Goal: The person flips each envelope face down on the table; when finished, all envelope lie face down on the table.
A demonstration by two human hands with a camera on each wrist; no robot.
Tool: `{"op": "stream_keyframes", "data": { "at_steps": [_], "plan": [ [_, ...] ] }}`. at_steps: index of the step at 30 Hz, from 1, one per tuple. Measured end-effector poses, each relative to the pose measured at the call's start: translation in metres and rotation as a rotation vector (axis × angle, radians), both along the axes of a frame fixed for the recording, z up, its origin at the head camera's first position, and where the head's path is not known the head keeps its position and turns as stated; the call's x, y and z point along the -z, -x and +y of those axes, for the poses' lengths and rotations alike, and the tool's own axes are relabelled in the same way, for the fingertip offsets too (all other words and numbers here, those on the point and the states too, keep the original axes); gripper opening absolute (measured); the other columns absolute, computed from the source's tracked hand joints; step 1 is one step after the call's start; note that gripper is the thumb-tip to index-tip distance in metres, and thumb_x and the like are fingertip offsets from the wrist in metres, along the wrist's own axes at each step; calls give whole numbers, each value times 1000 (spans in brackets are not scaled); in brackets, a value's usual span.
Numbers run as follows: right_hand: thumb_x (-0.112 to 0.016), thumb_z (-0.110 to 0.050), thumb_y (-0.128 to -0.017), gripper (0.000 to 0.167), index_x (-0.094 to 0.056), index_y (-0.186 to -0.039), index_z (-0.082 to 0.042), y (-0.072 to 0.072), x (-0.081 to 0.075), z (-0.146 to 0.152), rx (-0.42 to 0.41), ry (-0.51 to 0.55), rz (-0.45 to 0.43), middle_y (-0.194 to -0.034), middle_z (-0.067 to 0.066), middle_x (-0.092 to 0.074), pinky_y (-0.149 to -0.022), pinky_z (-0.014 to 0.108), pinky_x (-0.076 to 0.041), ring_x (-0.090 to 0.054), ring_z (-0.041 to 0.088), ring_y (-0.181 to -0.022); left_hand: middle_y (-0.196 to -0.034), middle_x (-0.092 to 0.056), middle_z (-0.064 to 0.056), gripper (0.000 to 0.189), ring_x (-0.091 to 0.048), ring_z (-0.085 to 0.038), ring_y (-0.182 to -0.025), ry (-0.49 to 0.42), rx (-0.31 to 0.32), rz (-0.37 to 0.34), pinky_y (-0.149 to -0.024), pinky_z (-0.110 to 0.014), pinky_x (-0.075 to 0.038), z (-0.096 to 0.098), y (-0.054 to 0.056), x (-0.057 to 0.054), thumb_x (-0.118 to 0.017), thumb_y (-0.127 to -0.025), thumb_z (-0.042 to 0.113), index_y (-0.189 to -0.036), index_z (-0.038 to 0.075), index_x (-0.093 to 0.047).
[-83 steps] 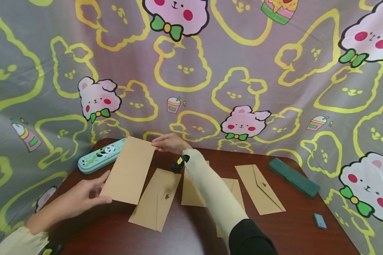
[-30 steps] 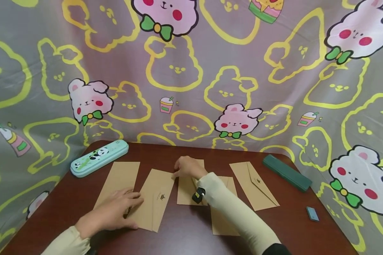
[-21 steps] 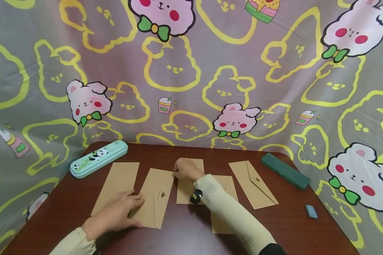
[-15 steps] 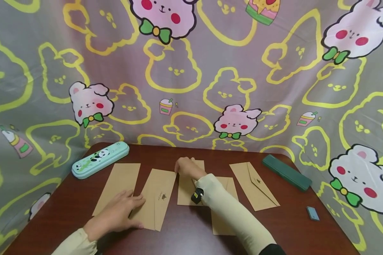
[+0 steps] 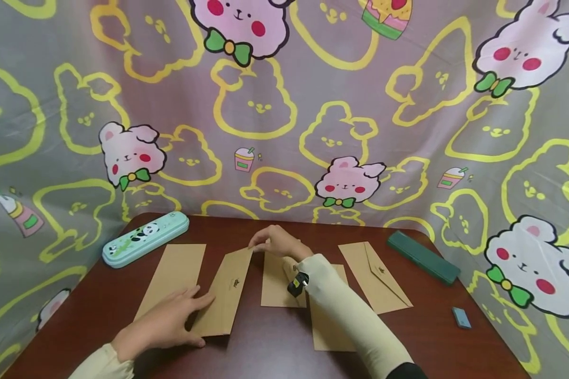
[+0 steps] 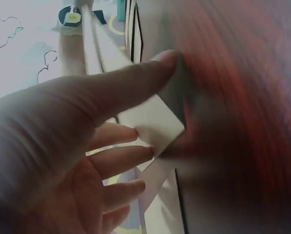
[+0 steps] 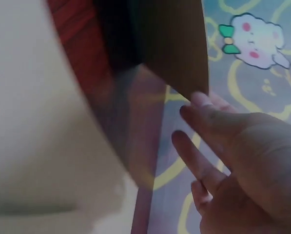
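Note:
A brown kraft envelope (image 5: 227,292) with a small dark crown print leans up off the table, its right side raised. My right hand (image 5: 280,243) pinches its far right corner between thumb and fingers; the right wrist view shows the raised envelope (image 7: 182,44) at the fingertips. At its lower left side is my left hand (image 5: 158,322), fingers extended to the edge and thumb by the near corner. In the left wrist view those fingertips meet the envelope (image 6: 157,124). Left of it, a plain-faced envelope (image 5: 177,268) lies flat, partly covered by my left hand.
Beneath my right forearm lie two envelopes, one farther back (image 5: 272,289) and one nearer (image 5: 329,329). Another envelope (image 5: 378,279) lies to the right. A panda pencil case (image 5: 144,239), a dark green case (image 5: 423,257) and a small blue block (image 5: 461,318) sit toward the table's sides.
The plain-faced envelope, earlier held up by both hands, now lies on the left. My right hand has since raised the crown-printed envelope's right side; my left hand stays low beside it.

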State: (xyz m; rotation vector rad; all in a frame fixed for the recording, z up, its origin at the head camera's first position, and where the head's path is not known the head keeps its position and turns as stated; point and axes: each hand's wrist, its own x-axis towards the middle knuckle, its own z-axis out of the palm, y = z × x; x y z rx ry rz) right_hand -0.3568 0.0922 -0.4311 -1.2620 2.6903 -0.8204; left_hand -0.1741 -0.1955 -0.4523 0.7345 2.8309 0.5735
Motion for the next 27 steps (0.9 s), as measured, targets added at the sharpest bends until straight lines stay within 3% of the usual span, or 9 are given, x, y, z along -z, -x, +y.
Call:
{"op": "stream_keyframes", "data": {
  "at_steps": [3,5,9,14,18,20,23,25,27],
  "plan": [
    [-63,-16,-102,20,-74,-117,-8,2,-3,-9,-66,110,-117,-121,8,-75,-97,28,-54,-70,19,-113,-148,-51,-34,94,-47,-58,-135,-10,14,7,-106,-69,-39,-1,-3,-1,-89,-69,58,-145,12,-59],
    [-58,-15,-105,23,-70,-122,-5,2,-5,-14,-87,196,-232,-127,16,-72,-103,37,-54,-69,25,-120,-146,-54,-33,92,-49,-58,-133,-28,39,17,-104,-70,-41,-1,-5,-1,-86,-72,60,-145,11,-59],
    [-54,-18,-108,26,-70,-125,-7,1,-6,-26,-45,287,-368,-129,21,-70,-99,47,-56,-71,29,-112,-146,-56,-29,91,-52,-57,-131,-49,72,30,-101,-70,-43,5,-10,0,-82,-76,64,-145,10,-59],
    [-56,-26,-107,28,-70,-125,-10,-4,-7,-39,17,274,-363,-125,15,-73,-87,30,-58,-72,22,-102,-147,-56,-27,92,-54,-56,-130,-71,70,36,-102,-69,-44,15,-13,3,-80,-77,65,-145,6,-58],
    [-55,-26,-107,29,-70,-126,-9,-9,-8,-40,44,265,-375,-125,16,-73,-87,34,-58,-71,31,-105,-143,-59,-21,102,-60,-42,-129,-105,39,35,-100,-57,-51,17,-15,1,-83,-73,66,-147,5,-51],
    [-55,-26,-107,30,-69,-126,-8,-10,-7,-40,43,262,-386,-125,17,-72,-88,40,-58,-71,35,-107,-146,-54,-17,112,-58,-36,-130,-152,17,37,-96,-49,-54,15,-18,-2,-86,-68,66,-155,12,-39],
    [-54,-27,-107,29,-68,-127,-10,-9,-7,-41,35,261,-394,-126,16,-72,-90,44,-59,-71,36,-110,-146,-44,-12,121,-57,-28,-122,-298,6,31,-84,-35,-54,11,-23,-10,-91,-67,57,-162,27,-23],
    [-55,-27,-107,29,-69,-126,-11,-8,-7,-43,34,265,-390,-125,13,-72,-88,40,-59,-71,34,-111,-141,-43,-7,113,-57,-17,-105,-378,27,73,-73,-27,-51,9,-25,-15,-92,-70,50,-161,32,-27],
    [-55,-28,-107,27,-69,-125,-13,-8,-7,-45,37,267,-388,-124,11,-72,-85,36,-59,-70,34,-112,-134,-47,-1,97,-53,-8,-91,-424,67,141,-67,-22,-48,10,-25,-17,-91,-75,42,-156,33,-39]
  ]
}}
